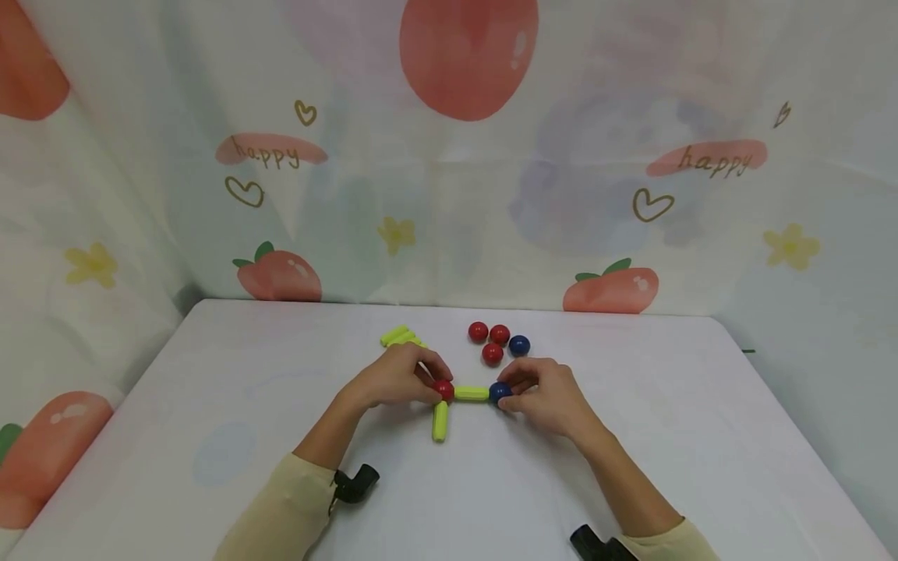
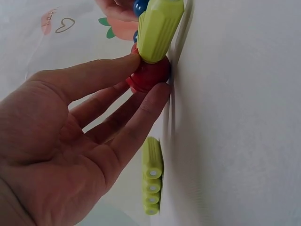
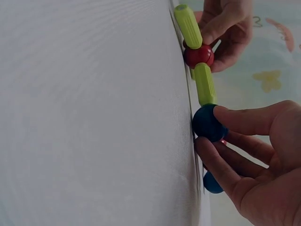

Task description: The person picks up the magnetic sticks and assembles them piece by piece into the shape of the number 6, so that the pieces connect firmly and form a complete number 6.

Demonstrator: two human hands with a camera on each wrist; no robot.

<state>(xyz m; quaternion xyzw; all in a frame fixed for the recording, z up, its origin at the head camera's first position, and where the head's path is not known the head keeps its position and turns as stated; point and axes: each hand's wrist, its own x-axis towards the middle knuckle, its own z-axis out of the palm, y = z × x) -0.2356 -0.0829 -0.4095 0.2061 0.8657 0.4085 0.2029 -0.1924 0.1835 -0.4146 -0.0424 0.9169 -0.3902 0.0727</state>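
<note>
My left hand pinches a red ball between thumb and fingers. From that ball one yellow-green rod points toward me, and a second rod runs right to a blue ball. My right hand grips this blue ball, thumb on the near side and fingers behind. In the right wrist view the blue ball meets the end of the ribbed rod. Seen from the left wrist, the near rod sits against the red ball, low over the white tabletop.
Behind the hands, three red balls and another blue ball cluster on the white table. Several yellow-green rods lie side by side beyond the left hand. A printed curtain hangs along the table's back edge.
</note>
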